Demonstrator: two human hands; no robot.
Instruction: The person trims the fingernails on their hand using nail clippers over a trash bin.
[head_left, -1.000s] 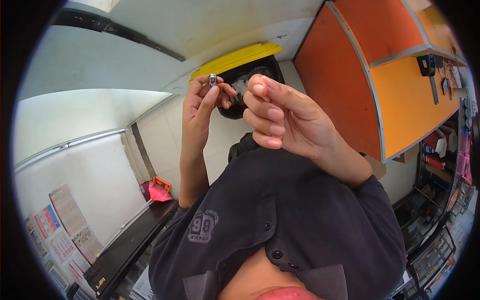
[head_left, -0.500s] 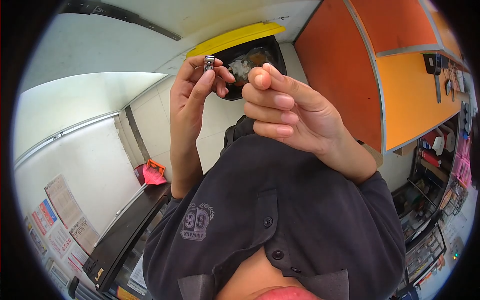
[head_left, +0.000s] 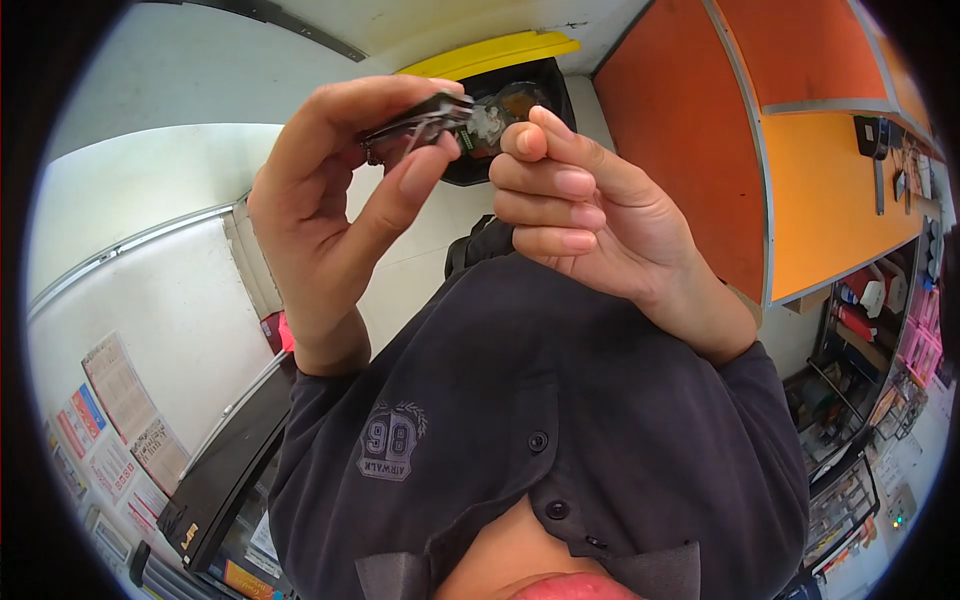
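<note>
A metal nail clipper is pinched between the thumb and fingers of my left hand. Its jaw end points right, toward the fingers of my right hand, with a small gap between. My right hand is closed, with fingers curled, nails facing me and the index fingertip against the thumb. I see nothing held in it. Below both hands stands a black bin with crumpled white paper inside and a yellow rim or lid.
To the right rises an orange cabinet with a metal-edged orange shelf panel. A dark table is at the lower left, near papers on the wall. Cluttered shelves stand at the right.
My left hand has come closer and turned, swinging the nail clipper from upright to pointing at my right hand. My right hand has barely moved.
</note>
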